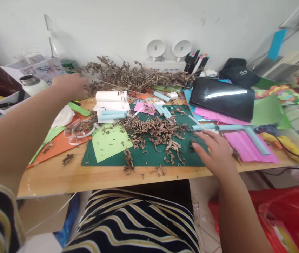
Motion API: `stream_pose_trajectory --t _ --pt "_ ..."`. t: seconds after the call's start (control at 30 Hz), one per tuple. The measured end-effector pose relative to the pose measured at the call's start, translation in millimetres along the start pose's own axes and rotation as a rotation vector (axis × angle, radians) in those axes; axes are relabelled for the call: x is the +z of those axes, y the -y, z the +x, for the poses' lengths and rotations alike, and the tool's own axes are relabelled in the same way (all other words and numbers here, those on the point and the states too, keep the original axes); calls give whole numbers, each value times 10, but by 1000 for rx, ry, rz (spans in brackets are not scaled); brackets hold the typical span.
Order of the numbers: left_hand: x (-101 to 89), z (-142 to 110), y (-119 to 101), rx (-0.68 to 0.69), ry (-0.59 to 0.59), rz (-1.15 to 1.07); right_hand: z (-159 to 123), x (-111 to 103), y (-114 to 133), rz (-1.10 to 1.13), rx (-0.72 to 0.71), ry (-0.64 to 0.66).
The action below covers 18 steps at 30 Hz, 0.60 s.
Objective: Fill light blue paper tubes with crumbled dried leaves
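Note:
My left hand (pixel 72 86) reaches to the back left, by the near end of a bundle of dried leafy stalks (pixel 128 75). Motion blurs its fingers, so whether it grips anything does not show. My right hand (pixel 216 151) lies over the right edge of the green cutting mat (pixel 149 160), thumb and fingers apart. A small dried leaf (pixel 192 143) is beside its thumb. Crumbled dried leaves (pixel 157 130) are heaped on the middle of the mat. Left of the heap is a light green paper sheet (pixel 111 142) sprinkled with leaf bits.
A white roll of paper (pixel 111 96) and blue paper tubes (pixel 162 110) lie behind the heap. To the right are a black tablet (pixel 223 98) and pink paper (pixel 252 146). An open bottle (pixel 33 84) stands left, near my left forearm. A tape ring (pixel 83 129) rests on orange paper.

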<state>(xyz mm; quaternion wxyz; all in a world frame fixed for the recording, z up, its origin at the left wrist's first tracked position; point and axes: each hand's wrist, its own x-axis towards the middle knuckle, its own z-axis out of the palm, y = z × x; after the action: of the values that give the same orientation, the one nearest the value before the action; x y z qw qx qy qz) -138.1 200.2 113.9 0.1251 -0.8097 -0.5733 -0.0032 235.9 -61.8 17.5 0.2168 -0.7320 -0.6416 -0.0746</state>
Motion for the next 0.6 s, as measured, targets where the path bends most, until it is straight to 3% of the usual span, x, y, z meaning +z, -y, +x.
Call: stream_pose_trajectory --t 0.03,0.1,0.17,0.23,0.27,0.37,0.47,0.6 --pt "66 -34 50 -17 -14 -10 96 17 73 -17 -5 43" --pt "149 -196 -76 129 -103 -73 255 48 221 -77 -27 169" --pt "168 -499 -448 310 -47 -116 313 81 355 -122 -87 318" --pt "160 -906 -912 596 8 -175 245 125 460 -150 -171 424" --pt "163 -1115 -1125 773 28 -215 173 154 499 -166 -209 447" --pt "259 -1564 -1544 1097 42 -319 -79 262 568 -222 -277 418" --pt "448 -1579 -1664 1116 49 -343 -200 371 593 -255 -304 366" --pt "637 -1175 -1730 1081 2 -317 -67 484 612 -233 -302 388"
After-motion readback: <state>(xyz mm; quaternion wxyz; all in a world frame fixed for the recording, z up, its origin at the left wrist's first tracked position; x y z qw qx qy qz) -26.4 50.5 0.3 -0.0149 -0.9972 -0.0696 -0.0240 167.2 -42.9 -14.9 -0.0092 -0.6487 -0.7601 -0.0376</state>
